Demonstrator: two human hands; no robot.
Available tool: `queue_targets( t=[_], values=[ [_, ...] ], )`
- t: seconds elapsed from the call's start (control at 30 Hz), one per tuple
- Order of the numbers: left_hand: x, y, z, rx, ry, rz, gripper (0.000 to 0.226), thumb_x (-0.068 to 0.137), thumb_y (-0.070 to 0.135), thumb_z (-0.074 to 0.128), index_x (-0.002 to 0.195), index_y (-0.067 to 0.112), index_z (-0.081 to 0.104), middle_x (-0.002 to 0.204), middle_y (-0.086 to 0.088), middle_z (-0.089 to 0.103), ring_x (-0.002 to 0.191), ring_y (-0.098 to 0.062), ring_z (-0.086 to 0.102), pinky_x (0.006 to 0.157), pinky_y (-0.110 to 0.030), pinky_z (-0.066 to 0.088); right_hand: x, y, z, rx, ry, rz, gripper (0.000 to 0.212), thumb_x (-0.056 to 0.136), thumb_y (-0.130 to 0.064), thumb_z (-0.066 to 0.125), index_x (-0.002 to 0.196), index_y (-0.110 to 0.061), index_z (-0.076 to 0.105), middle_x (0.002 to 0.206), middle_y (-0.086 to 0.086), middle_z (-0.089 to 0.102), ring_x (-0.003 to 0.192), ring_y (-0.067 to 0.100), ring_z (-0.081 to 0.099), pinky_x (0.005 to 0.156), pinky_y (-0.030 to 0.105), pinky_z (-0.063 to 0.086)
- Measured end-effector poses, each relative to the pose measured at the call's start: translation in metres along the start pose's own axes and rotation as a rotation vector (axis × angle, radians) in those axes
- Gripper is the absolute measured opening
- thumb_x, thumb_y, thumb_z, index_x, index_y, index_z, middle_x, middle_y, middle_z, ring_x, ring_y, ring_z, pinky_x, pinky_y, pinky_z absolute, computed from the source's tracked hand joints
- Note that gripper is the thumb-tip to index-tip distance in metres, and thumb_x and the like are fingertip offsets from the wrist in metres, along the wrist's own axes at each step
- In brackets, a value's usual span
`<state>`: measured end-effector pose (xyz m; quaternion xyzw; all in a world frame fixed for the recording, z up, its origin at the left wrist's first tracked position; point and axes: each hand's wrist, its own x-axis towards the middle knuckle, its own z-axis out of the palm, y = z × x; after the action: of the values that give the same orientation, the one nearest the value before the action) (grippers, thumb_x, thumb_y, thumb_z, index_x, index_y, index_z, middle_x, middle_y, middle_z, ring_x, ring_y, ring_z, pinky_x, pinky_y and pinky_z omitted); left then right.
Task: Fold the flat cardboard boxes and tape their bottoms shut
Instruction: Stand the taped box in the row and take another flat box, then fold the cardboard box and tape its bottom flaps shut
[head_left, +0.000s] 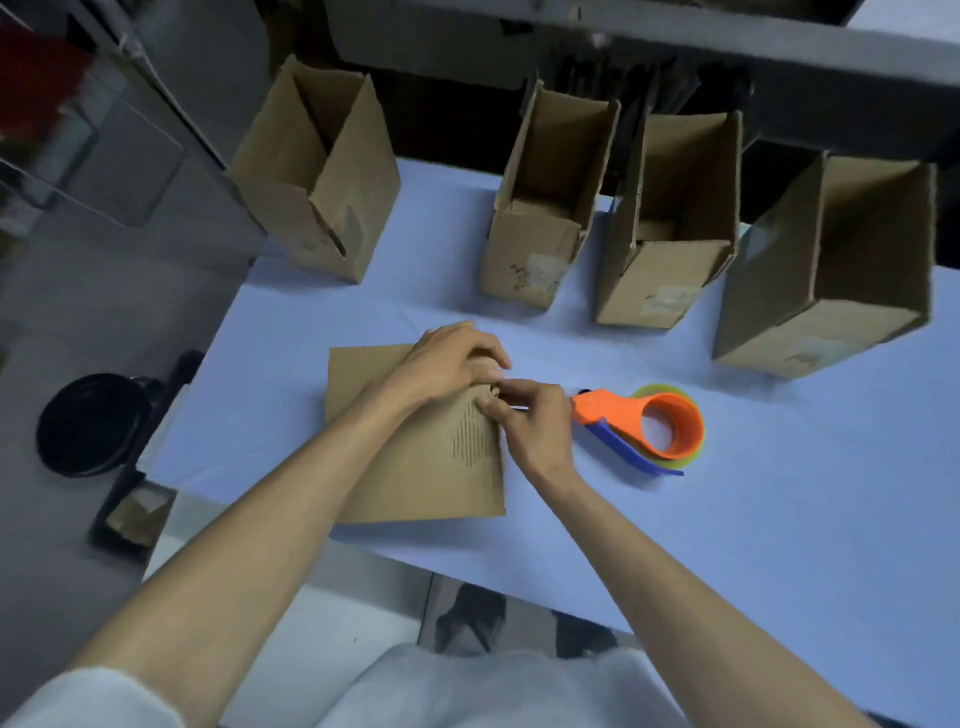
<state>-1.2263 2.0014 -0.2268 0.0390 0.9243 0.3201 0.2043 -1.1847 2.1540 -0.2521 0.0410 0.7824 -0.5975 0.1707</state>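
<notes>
A flat cardboard box (415, 467) lies on the blue table (779, 519) in front of me. My left hand (447, 364) rests curled on its upper right part, fingers gripping the edge. My right hand (524, 421) pinches the same right edge just below, fingertips meeting those of the left. An orange tape dispenser (654, 421) with a blue blade guard lies on the table right of my right hand, untouched.
Several folded cardboard boxes stand open along the table's far edge: one at the left (317, 182), two in the middle (545, 208) (670, 223), one at the right (826, 265). A black round object (88, 423) sits on the floor at left.
</notes>
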Motion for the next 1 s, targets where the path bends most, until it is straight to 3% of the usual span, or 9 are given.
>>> queue_targets(
  t=[0.1,0.23,0.37,0.47,0.63,0.77,1.0],
  values=[
    [0.014,-0.003,0.008,0.003,0.038,-0.077,0.003,0.086,0.022,0.064,0.085,0.022,0.067,0.086,0.010,0.056,0.102,-0.017,0.056,0.090,-0.032,0.039,0.004,0.006,0.009,-0.038,0.033,0.083,0.017,0.078,-0.026,0.071,0.087,-0.013,0.077,0.081,-0.003,0.075,0.078,0.009,0.069,0.075,0.038,0.055],
    [0.026,0.005,0.028,0.051,0.092,-0.136,0.006,0.089,0.020,0.061,0.086,0.019,0.066,0.093,0.000,0.056,0.100,-0.018,0.054,0.092,-0.032,0.031,-0.005,0.012,0.009,-0.258,0.130,0.124,0.021,0.084,-0.034,0.065,0.085,-0.016,0.075,0.085,-0.003,0.074,0.081,0.016,0.066,0.070,0.036,0.052],
    [0.030,0.010,0.024,0.014,-0.054,-0.024,0.007,0.087,0.026,0.062,0.092,0.022,0.066,0.081,0.011,0.049,0.094,-0.012,0.049,0.095,-0.035,0.035,0.000,0.013,-0.006,-0.280,0.151,0.076,0.025,0.081,-0.017,0.064,0.058,-0.021,0.057,0.059,-0.003,0.058,0.062,0.021,0.050,0.060,0.033,0.041],
    [0.031,0.004,0.012,0.077,-0.210,-0.002,0.011,0.084,0.030,0.065,0.095,0.026,0.065,0.085,0.015,0.050,0.096,-0.010,0.043,0.095,-0.035,0.035,0.002,0.012,-0.010,-0.276,0.152,0.048,0.010,0.082,-0.018,0.065,0.074,-0.013,0.068,0.076,0.002,0.069,0.075,0.020,0.061,0.068,0.034,0.046],
    [0.032,0.002,0.021,0.008,-0.120,-0.008,0.012,0.079,0.022,0.070,0.080,0.029,0.061,0.082,0.012,0.050,0.092,-0.013,0.047,0.092,-0.034,0.037,-0.008,0.021,-0.004,-0.253,0.200,0.092,0.017,0.085,-0.028,0.066,0.080,-0.013,0.072,0.080,-0.002,0.071,0.079,0.017,0.065,0.073,0.038,0.051],
    [0.032,-0.002,0.026,-0.029,-0.101,0.003,0.023,0.076,0.024,0.072,0.072,0.038,0.055,0.083,0.007,0.050,0.089,-0.016,0.051,0.087,-0.033,0.038,-0.036,0.033,-0.014,-0.319,0.184,0.103,0.019,0.086,-0.031,0.067,0.078,-0.014,0.071,0.079,-0.002,0.071,0.078,0.018,0.065,0.071,0.040,0.050],
    [0.034,0.012,0.037,-0.003,-0.076,0.071,0.013,0.082,0.017,0.065,0.080,0.029,0.059,0.082,0.008,0.045,0.086,-0.005,0.047,0.088,-0.028,0.028,-0.042,0.029,-0.017,-0.209,0.239,0.179,0.018,0.082,-0.019,0.067,0.065,-0.020,0.060,0.067,-0.005,0.064,0.069,0.016,0.060,0.068,0.038,0.047]
  ],
)
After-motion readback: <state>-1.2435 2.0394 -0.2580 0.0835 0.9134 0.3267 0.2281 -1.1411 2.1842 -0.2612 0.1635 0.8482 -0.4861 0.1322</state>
